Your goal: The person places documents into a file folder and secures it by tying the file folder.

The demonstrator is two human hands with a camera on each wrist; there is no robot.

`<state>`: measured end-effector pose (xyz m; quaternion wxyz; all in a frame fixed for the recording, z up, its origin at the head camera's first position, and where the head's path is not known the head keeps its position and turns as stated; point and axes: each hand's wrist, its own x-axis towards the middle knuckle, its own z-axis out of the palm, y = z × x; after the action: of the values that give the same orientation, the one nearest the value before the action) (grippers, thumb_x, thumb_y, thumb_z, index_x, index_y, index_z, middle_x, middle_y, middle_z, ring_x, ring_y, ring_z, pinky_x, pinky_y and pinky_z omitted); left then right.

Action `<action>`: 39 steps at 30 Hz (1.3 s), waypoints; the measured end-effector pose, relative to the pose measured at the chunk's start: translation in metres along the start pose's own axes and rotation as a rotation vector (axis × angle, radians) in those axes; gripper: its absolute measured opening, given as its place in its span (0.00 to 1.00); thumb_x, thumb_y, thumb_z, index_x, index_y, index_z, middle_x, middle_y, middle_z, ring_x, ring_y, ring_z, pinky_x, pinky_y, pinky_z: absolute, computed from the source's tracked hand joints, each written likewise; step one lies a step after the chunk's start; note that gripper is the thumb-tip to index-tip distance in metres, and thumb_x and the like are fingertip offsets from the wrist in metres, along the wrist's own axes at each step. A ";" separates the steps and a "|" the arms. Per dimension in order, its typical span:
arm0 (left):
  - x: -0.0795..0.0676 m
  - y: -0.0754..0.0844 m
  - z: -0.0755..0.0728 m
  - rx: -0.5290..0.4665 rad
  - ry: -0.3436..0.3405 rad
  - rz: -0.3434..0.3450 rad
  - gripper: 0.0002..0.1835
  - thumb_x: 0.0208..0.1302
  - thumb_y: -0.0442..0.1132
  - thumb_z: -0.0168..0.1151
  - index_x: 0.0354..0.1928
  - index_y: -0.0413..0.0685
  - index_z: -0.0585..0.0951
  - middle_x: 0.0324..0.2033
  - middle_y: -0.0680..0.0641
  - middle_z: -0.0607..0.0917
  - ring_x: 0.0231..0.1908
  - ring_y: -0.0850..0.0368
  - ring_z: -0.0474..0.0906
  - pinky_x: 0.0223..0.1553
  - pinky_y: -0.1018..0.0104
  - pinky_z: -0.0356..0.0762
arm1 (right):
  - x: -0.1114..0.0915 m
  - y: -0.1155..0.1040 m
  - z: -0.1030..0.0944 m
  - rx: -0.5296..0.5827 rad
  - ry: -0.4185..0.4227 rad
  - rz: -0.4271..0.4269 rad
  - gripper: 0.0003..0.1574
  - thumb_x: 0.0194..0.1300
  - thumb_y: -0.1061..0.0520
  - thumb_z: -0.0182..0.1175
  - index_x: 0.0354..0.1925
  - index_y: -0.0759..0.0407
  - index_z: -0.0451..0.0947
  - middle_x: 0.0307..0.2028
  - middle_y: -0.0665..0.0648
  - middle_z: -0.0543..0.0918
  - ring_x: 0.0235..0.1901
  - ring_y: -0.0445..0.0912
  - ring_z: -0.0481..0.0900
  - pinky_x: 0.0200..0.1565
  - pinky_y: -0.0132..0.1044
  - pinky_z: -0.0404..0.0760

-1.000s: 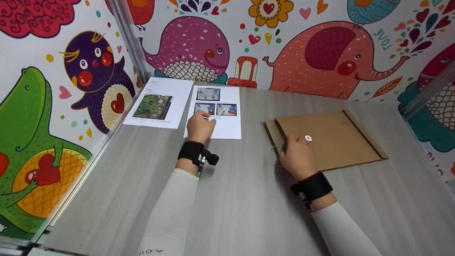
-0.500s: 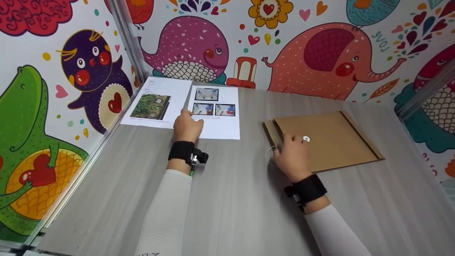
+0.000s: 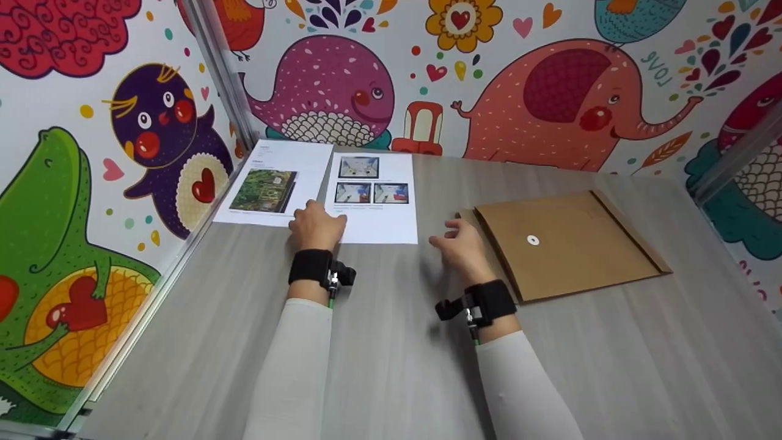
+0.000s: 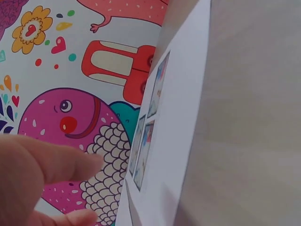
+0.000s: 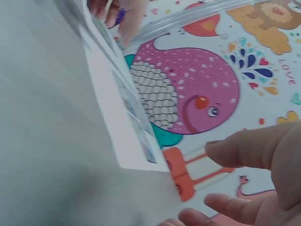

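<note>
Two printed sheets lie side by side near the back of the table: a left sheet (image 3: 305, 168) with one large green picture and a right sheet (image 3: 382, 227) with several small photos. My left hand (image 3: 317, 227) hovers at their near edges, overlapping both; its thumb and a finger are spread apart in the left wrist view. My right hand (image 3: 461, 249) is over the table between the right sheet and a brown paper file envelope (image 3: 574, 256), thumb and fingers parted, nothing between them. The envelope lies flat with a white round button (image 3: 533, 241) on its flap.
A grey wood-grain table (image 3: 391, 342) carries everything. Printed cartoon walls (image 3: 531, 116) close off the back and sides. Metal frame strips (image 3: 146, 299) run along the left table edge and up the corner.
My right hand has come off the envelope and moved left, beside its flap edge. The left hand has shifted left from over the right sheet's photos to the sheets' near edges.
</note>
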<state>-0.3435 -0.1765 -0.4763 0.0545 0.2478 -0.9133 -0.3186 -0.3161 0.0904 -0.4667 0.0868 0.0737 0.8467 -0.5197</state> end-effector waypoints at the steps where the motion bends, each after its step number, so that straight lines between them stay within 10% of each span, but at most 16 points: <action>1: 0.000 0.000 0.001 0.008 -0.005 -0.010 0.35 0.58 0.56 0.65 0.61 0.39 0.75 0.57 0.34 0.78 0.57 0.33 0.73 0.56 0.42 0.74 | 0.003 0.000 0.004 0.001 -0.005 0.000 0.39 0.64 0.53 0.65 0.69 0.62 0.65 0.63 0.67 0.74 0.59 0.57 0.75 0.59 0.48 0.78; 39: 0.009 0.000 0.020 0.177 -0.070 0.004 0.37 0.53 0.60 0.67 0.54 0.34 0.80 0.52 0.35 0.76 0.54 0.36 0.74 0.53 0.47 0.75 | 0.024 0.005 0.048 0.192 -0.209 -0.078 0.42 0.65 0.63 0.60 0.72 0.71 0.56 0.64 0.69 0.71 0.63 0.58 0.72 0.67 0.47 0.73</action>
<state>-0.3562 -0.1694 -0.4922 0.0012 0.2387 -0.9396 -0.2452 -0.3348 0.0503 -0.4979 0.1469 -0.0058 0.7817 -0.6061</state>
